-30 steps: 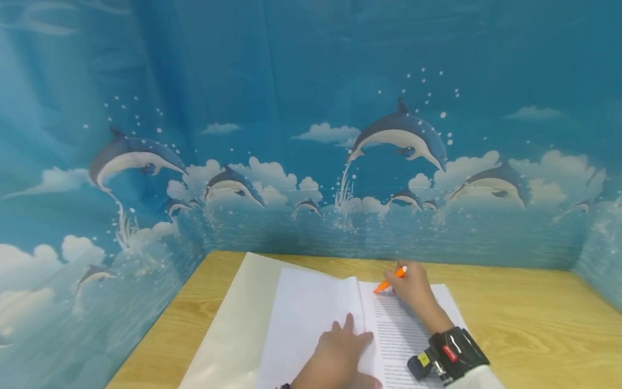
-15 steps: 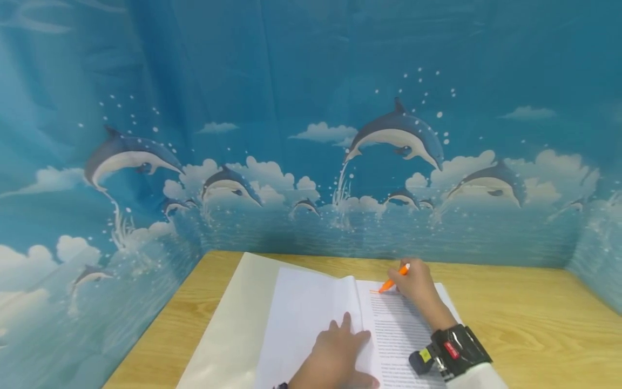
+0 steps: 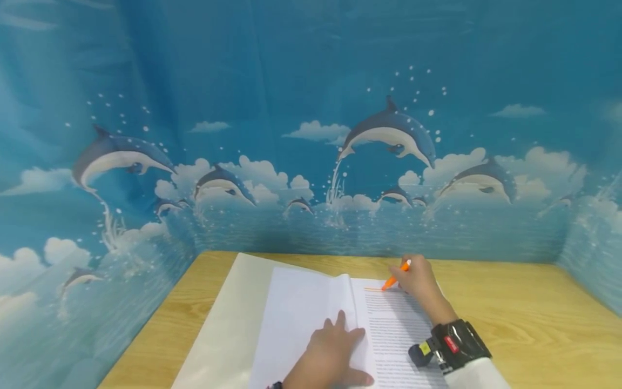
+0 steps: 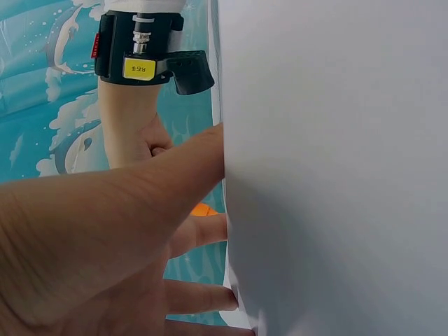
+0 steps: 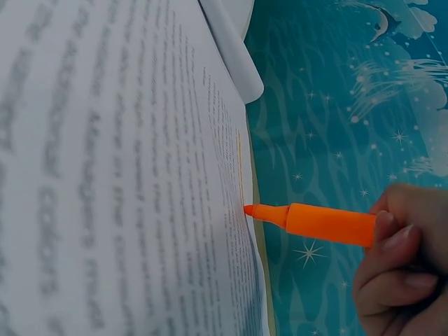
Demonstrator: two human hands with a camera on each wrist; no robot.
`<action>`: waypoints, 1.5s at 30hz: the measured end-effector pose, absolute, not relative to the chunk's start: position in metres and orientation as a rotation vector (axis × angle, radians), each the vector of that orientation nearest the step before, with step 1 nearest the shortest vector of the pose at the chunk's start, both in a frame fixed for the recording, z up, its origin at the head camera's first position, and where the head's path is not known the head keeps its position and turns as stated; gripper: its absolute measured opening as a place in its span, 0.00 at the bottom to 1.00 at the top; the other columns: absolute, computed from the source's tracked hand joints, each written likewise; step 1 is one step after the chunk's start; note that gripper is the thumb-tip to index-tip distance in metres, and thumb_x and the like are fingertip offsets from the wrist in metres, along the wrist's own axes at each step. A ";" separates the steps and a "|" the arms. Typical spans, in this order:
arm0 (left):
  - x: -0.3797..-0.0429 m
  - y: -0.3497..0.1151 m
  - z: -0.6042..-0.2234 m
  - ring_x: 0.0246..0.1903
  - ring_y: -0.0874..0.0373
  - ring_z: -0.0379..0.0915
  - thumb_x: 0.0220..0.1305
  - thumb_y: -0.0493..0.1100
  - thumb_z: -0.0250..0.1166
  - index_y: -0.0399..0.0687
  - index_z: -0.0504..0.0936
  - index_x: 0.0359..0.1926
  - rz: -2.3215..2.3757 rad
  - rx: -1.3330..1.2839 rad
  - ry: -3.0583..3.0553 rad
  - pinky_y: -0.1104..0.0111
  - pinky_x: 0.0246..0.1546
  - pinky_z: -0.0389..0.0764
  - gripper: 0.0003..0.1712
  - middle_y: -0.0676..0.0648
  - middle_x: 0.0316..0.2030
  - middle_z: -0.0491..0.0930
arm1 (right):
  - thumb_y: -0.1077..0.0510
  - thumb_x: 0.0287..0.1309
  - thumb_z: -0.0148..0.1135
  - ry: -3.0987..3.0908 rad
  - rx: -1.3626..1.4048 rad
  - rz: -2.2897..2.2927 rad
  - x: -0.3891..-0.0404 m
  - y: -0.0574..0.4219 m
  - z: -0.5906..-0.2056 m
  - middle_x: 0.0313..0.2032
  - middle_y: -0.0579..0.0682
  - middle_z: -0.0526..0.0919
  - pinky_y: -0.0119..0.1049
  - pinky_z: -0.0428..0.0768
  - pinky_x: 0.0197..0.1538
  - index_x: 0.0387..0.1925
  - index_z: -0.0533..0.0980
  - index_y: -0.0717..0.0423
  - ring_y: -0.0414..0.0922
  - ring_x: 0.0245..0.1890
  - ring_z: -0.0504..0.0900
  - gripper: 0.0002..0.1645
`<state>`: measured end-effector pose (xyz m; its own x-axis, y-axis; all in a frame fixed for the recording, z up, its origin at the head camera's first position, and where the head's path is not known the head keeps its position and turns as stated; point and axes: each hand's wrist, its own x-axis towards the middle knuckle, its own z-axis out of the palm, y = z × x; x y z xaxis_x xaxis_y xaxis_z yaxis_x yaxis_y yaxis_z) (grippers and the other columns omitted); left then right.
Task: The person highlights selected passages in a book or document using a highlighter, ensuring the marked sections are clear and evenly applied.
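Note:
An orange highlighter (image 3: 396, 276) is pinched between the thumb and fingers of my right hand (image 3: 417, 281). Its tip meets the top of the printed page (image 3: 398, 329), at the end of a thin orange line. In the right wrist view the highlighter (image 5: 329, 222) points left, its tip on the paper beside that line. My left hand (image 3: 331, 348) lies with fingers spread on the blank left page (image 3: 296, 308), near the fold. The left wrist view shows the left hand's (image 4: 140, 231) fingertips against the paper, with the highlighter (image 4: 204, 209) partly hidden behind them.
A cream cover sheet (image 3: 223, 324) extends left under the pages. Everything lies on a wooden table (image 3: 525, 308). A blue dolphin-print backdrop (image 3: 272, 227) stands at the table's back edge and sides. A black camera strap (image 3: 459, 346) wraps the right wrist.
The highlighter tip has moved rightward along the top of the printed page, and the orange line has grown longer behind it. The left hand stays on the left page; the view shifts slightly.

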<state>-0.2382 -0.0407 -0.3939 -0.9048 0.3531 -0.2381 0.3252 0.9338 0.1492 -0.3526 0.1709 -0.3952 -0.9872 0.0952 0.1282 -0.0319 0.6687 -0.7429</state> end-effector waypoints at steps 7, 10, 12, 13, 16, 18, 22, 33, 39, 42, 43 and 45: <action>-0.238 -0.040 -0.392 0.60 0.37 0.63 0.35 0.71 0.68 0.70 0.71 0.59 0.193 0.482 2.805 0.48 0.53 0.70 0.44 0.39 0.65 0.62 | 0.59 0.57 0.60 -2.720 -0.068 1.231 -0.353 0.179 -0.396 0.13 0.48 0.63 0.32 0.65 0.17 0.17 0.63 0.59 0.41 0.13 0.64 0.19; -0.238 -0.041 -0.392 0.60 0.36 0.62 0.35 0.70 0.68 0.70 0.71 0.59 0.226 0.474 2.796 0.47 0.53 0.70 0.45 0.39 0.66 0.61 | 0.59 0.57 0.60 -2.711 -0.073 1.231 -0.353 0.184 -0.397 0.13 0.47 0.61 0.32 0.64 0.17 0.17 0.62 0.59 0.41 0.13 0.63 0.20; -0.238 -0.041 -0.393 0.60 0.35 0.62 0.35 0.70 0.69 0.69 0.71 0.59 0.243 0.478 2.798 0.46 0.53 0.70 0.45 0.38 0.65 0.61 | 0.59 0.56 0.60 -2.711 -0.067 1.226 -0.353 0.186 -0.398 0.13 0.47 0.61 0.32 0.64 0.17 0.16 0.62 0.59 0.41 0.13 0.63 0.20; -0.238 -0.041 -0.393 0.60 0.35 0.62 0.35 0.70 0.69 0.70 0.71 0.59 0.251 0.478 2.797 0.46 0.53 0.70 0.45 0.38 0.65 0.61 | 0.59 0.56 0.60 -2.712 -0.062 1.224 -0.352 0.187 -0.398 0.13 0.48 0.61 0.32 0.65 0.17 0.16 0.62 0.59 0.41 0.13 0.64 0.20; -0.239 -0.042 -0.394 0.60 0.35 0.62 0.34 0.69 0.69 0.70 0.72 0.59 0.290 0.463 2.781 0.45 0.52 0.69 0.44 0.38 0.65 0.62 | 0.59 0.56 0.60 -2.713 -0.062 1.225 -0.352 0.191 -0.398 0.13 0.48 0.63 0.32 0.65 0.17 0.16 0.62 0.59 0.41 0.13 0.64 0.20; -0.239 -0.042 -0.394 0.60 0.35 0.61 0.34 0.68 0.70 0.70 0.72 0.59 0.323 0.439 2.764 0.44 0.53 0.69 0.44 0.39 0.66 0.61 | 0.59 0.56 0.60 -2.718 -0.062 1.216 -0.351 0.194 -0.398 0.13 0.48 0.64 0.32 0.66 0.17 0.16 0.62 0.59 0.41 0.13 0.66 0.20; -0.241 -0.041 -0.395 0.61 0.35 0.61 0.34 0.68 0.70 0.70 0.72 0.58 0.333 0.410 2.757 0.43 0.53 0.68 0.44 0.39 0.66 0.62 | 0.59 0.54 0.60 -2.687 -0.040 1.177 -0.351 0.200 -0.398 0.11 0.48 0.66 0.32 0.66 0.14 0.16 0.61 0.58 0.41 0.11 0.70 0.20; -0.239 -0.040 -0.392 0.60 0.36 0.62 0.35 0.70 0.69 0.67 0.72 0.59 0.259 0.448 2.786 0.46 0.52 0.70 0.45 0.39 0.65 0.63 | 0.59 0.54 0.60 -2.689 -0.055 1.161 -0.349 0.216 -0.398 0.11 0.48 0.70 0.31 0.67 0.13 0.17 0.59 0.57 0.41 0.10 0.72 0.20; -0.239 -0.039 -0.392 0.60 0.37 0.62 0.34 0.70 0.69 0.68 0.72 0.59 0.263 0.433 2.784 0.45 0.52 0.70 0.45 0.40 0.65 0.63 | 0.58 0.54 0.59 -2.706 -0.077 1.133 -0.347 0.224 -0.396 0.11 0.49 0.69 0.31 0.68 0.13 0.17 0.59 0.56 0.41 0.11 0.71 0.20; -0.239 -0.039 -0.393 0.60 0.37 0.62 0.34 0.70 0.68 0.68 0.72 0.59 0.262 0.432 2.783 0.45 0.52 0.70 0.45 0.40 0.65 0.63 | 0.58 0.54 0.60 -2.707 -0.080 1.121 -0.346 0.228 -0.395 0.11 0.48 0.69 0.31 0.68 0.13 0.17 0.59 0.56 0.41 0.11 0.71 0.20; -0.239 -0.039 -0.393 0.60 0.37 0.62 0.34 0.70 0.68 0.68 0.72 0.59 0.264 0.439 2.785 0.45 0.52 0.70 0.45 0.40 0.65 0.63 | 0.58 0.54 0.60 -2.704 -0.074 1.110 -0.346 0.229 -0.395 0.11 0.48 0.70 0.32 0.68 0.13 0.17 0.59 0.56 0.41 0.10 0.71 0.20; -0.238 -0.040 -0.393 0.60 0.37 0.62 0.35 0.70 0.68 0.67 0.72 0.59 0.263 0.455 2.794 0.46 0.52 0.70 0.45 0.39 0.65 0.63 | 0.58 0.54 0.60 -2.707 -0.071 1.096 -0.346 0.231 -0.395 0.11 0.48 0.72 0.32 0.69 0.13 0.17 0.60 0.57 0.41 0.11 0.72 0.19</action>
<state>-0.2385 -0.0396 -0.3932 -0.9055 0.3350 -0.2603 0.2805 0.9331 0.2251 -0.3459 0.2313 -0.3951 -0.9746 0.1266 0.1848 -0.0376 0.7209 -0.6920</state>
